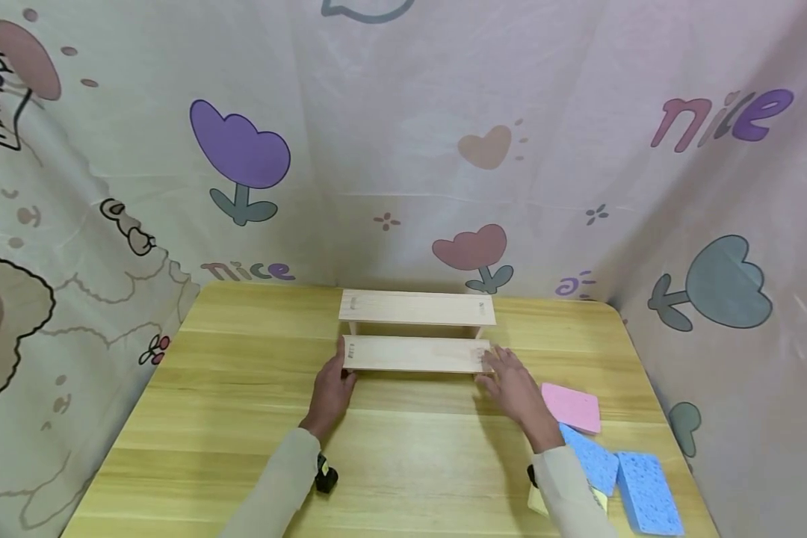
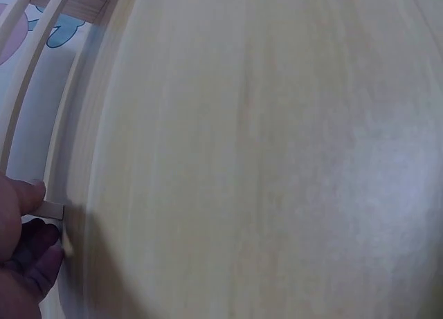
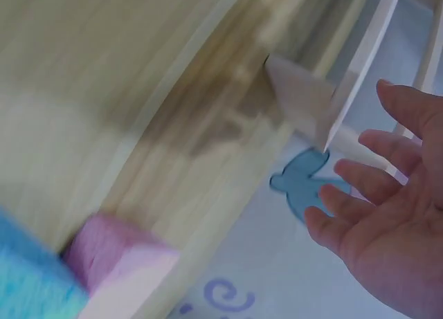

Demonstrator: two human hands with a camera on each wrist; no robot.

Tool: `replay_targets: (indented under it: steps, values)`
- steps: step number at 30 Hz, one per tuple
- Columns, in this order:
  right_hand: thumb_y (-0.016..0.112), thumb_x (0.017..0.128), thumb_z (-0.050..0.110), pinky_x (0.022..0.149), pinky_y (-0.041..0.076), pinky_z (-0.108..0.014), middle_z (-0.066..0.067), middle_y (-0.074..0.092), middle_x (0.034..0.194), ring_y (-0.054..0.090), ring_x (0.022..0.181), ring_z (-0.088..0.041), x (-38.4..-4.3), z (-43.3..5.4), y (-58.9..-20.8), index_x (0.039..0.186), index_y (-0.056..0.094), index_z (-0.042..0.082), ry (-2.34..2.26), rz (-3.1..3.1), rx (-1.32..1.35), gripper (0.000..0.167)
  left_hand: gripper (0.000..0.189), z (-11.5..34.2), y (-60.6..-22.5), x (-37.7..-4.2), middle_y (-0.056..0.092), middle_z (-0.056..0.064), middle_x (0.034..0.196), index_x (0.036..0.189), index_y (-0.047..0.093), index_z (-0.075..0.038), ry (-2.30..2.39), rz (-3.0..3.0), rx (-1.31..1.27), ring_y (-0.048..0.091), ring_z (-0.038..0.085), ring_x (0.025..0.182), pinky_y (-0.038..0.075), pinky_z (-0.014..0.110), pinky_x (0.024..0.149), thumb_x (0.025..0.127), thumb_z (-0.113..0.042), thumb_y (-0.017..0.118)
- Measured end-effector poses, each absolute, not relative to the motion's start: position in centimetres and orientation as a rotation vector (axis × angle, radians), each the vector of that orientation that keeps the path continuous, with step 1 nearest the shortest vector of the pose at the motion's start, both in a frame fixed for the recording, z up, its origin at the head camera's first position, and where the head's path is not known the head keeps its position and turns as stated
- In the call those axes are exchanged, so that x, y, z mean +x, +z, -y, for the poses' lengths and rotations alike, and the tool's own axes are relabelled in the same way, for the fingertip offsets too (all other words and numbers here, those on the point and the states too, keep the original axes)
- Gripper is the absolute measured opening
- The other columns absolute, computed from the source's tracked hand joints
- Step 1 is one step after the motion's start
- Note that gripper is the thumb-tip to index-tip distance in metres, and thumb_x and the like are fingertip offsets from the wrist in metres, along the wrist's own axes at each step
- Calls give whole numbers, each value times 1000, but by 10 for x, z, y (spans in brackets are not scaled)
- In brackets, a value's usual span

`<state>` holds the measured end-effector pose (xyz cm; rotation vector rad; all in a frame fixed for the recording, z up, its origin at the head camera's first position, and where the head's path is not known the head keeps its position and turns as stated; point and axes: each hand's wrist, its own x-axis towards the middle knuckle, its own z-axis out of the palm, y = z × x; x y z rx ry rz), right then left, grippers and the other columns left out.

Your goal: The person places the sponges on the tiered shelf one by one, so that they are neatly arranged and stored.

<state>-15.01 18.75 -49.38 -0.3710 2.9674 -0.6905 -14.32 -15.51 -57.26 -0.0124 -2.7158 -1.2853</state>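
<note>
A small two-tier wooden rack stands at the back middle of the table, with a pale front board (image 1: 413, 354) and a back board (image 1: 417, 307). My left hand (image 1: 331, 394) holds the left end of the front board. In the left wrist view, its thumb (image 2: 29, 194) and curled fingers close around a small wooden end piece (image 2: 50, 210). At the board's right end is my right hand (image 1: 516, 387), fingers spread and overlapping the corner in the head view. The right wrist view shows that palm open beside the rack's end support (image 3: 297, 90).
On the table's right side lie a pink sponge (image 1: 573, 408), two blue sponges, one of them (image 1: 648, 493) near the right edge, and a yellow piece (image 1: 538, 502) partly under my right sleeve. A printed curtain (image 1: 390, 149) hangs behind the wooden table (image 1: 242, 418).
</note>
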Motion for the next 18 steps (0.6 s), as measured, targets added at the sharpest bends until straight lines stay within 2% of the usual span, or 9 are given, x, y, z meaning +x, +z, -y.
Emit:
replay_targets:
  steps: [7, 11, 18]
  values:
    - [64, 90, 24, 106, 30, -62, -29, 32, 148, 29, 134, -49, -146, -225, -490, 144, 36, -1, -708, -2965, -294, 66, 79, 154, -573, -144, 53, 22, 132, 152, 16, -8, -1291, 2715, -7, 55, 33, 116, 52, 42, 89, 88, 0, 63]
    - [66, 88, 28, 104, 32, -63, -29, 30, 148, 27, 133, -50, -144, -247, -488, 146, 32, 0, -715, -2940, -233, 73, 79, 154, -573, -143, 54, 24, 130, 151, 17, -5, -1273, 2691, -28, 57, 34, 113, 53, 43, 87, 87, 1, 63]
    - [72, 82, 36, 101, 26, -69, -27, 26, 150, 23, 134, -50, -140, -275, -485, 148, 29, 4, -682, -2891, -122, 85, 80, 154, -572, -142, 57, 25, 124, 151, 20, -4, -1253, 2676, -10, 59, 34, 108, 54, 42, 85, 86, 1, 65]
